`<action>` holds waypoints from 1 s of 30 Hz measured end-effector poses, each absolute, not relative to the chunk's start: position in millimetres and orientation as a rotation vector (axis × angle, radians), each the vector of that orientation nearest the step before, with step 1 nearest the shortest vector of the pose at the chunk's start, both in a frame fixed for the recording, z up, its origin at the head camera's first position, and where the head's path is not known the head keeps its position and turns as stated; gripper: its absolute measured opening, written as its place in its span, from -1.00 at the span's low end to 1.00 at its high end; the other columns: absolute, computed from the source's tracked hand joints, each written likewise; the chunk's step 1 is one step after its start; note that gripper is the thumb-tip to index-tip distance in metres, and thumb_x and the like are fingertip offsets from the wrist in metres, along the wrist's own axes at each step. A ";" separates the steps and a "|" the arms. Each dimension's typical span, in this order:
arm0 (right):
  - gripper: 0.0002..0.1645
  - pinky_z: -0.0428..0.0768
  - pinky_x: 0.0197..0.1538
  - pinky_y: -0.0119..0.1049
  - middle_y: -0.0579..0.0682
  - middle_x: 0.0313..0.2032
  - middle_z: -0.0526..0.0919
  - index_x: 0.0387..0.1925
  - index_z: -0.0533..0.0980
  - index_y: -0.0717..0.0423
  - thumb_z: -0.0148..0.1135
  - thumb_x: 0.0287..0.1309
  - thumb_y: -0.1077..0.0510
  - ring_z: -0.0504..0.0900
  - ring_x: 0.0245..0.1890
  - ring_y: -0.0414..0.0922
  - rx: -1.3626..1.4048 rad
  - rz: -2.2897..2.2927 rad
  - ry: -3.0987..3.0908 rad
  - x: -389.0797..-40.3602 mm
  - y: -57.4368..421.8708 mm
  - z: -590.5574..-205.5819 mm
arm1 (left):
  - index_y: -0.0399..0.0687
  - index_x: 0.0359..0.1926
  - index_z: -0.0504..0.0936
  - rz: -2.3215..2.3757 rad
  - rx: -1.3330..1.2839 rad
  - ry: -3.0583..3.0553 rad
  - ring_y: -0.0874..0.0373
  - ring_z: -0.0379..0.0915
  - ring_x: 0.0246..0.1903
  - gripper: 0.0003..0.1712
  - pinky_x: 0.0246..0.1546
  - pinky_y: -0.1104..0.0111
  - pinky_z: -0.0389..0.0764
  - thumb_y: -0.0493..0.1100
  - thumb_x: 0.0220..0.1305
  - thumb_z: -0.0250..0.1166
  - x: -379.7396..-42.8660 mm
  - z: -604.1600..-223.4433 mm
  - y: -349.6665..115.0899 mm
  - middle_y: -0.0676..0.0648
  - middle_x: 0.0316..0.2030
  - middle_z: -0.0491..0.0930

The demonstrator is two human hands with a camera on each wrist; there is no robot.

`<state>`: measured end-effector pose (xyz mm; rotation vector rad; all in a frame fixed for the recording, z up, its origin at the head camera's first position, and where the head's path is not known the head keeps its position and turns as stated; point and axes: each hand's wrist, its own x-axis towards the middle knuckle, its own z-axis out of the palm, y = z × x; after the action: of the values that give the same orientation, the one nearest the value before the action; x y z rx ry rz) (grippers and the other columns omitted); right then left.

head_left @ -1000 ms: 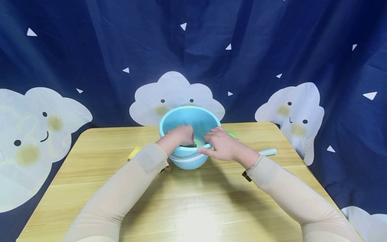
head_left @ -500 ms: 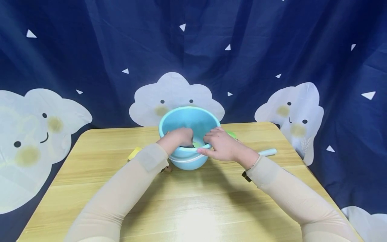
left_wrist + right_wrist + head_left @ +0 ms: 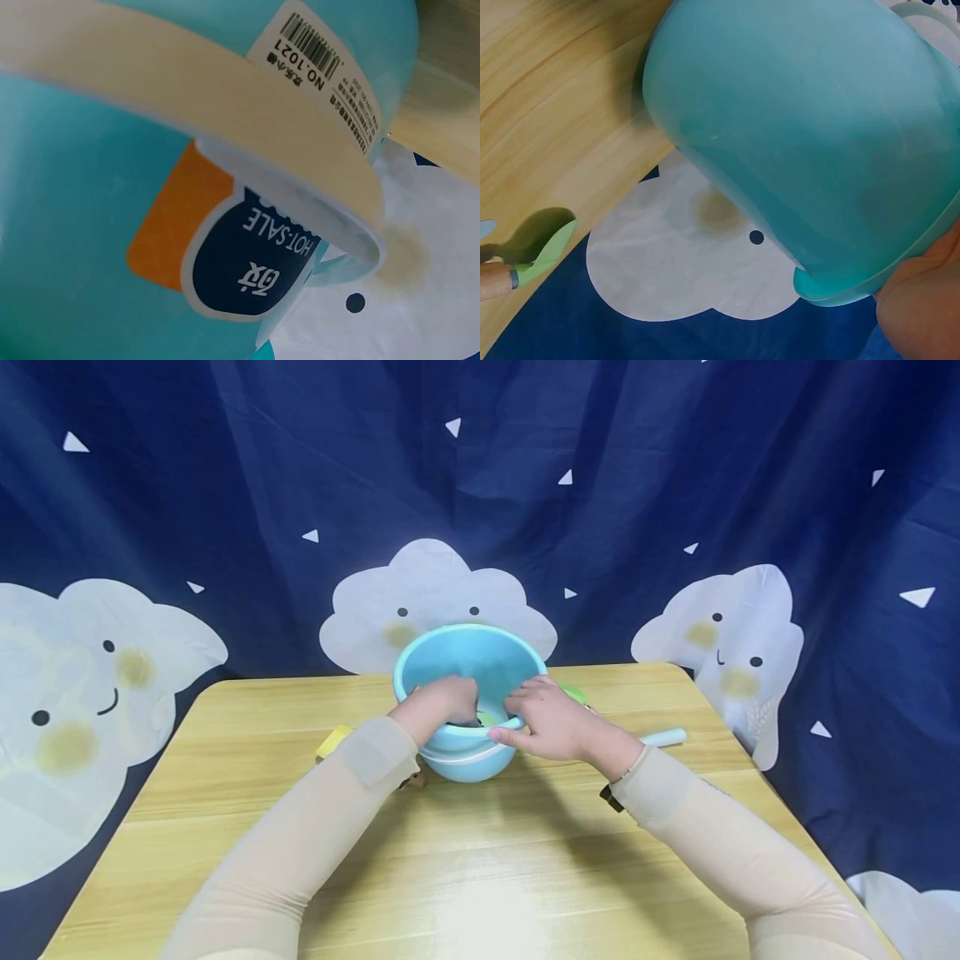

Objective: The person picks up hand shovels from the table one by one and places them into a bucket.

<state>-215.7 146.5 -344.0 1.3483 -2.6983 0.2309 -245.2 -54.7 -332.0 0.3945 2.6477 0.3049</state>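
Both hands are at the light-blue bucket (image 3: pixel 471 768) in the middle of the table (image 3: pixel 480 843), toward its far edge. Right hand (image 3: pixel 546 720) holds the near right part of the rim (image 3: pixel 471 627), thumb outside and fingers over into the hollow; left hand (image 3: pixel 450 697) reaches in over the near left side, its fingertips hidden — I cannot tell whether they hold anything. Something pale green (image 3: pixel 489 718) shows beside it at the bottom, too little to name. Smooth, glossy walls suggest thin plastic: light, fairly stiff and hard to break, though likely slick if held by the side alone. Its rolled rim looks the surest place to take hold, as the right hand does; a pale band (image 3: pixel 187 86) across the near side, probably the handle, could serve too. Weight should hang mostly on the contents. Close by lie a yellow thing (image 3: pixel 333 741) on the left and, on the right, a light-blue handle (image 3: pixel 665 737) and a green-bladed tool (image 3: pixel 546 253) with a wooden grip.
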 end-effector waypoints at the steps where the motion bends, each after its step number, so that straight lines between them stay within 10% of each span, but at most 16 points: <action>1: -0.45 0.28 0.03 -0.17 -0.19 -0.58 0.30 -0.59 0.29 -0.09 -0.04 0.37 -0.33 0.28 -0.43 -0.15 1.348 0.232 -2.697 -215.6 146.5 -344.1 | -0.04 -0.23 0.57 0.309 0.394 2.649 0.03 0.49 -0.31 -0.84 -0.02 -0.08 0.44 -0.12 0.19 0.32 -245.3 -332.4 -54.9 -0.04 -0.39 0.54; 30: -0.33 0.30 0.02 -0.14 -0.18 -0.57 0.33 -0.52 0.49 0.11 -0.05 0.38 -0.36 0.29 -0.44 -0.15 1.351 0.239 -2.694 -214.9 145.6 -343.3 | 0.01 -0.71 0.39 0.709 0.479 2.843 0.23 0.27 -0.75 -0.57 -0.61 0.40 0.39 -0.12 0.21 0.37 -250.8 -339.0 -54.9 0.09 -0.78 0.32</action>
<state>-214.9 145.6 -343.3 1.3512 -2.6942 0.2387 -250.8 -54.9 -339.0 0.4794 2.8432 0.7086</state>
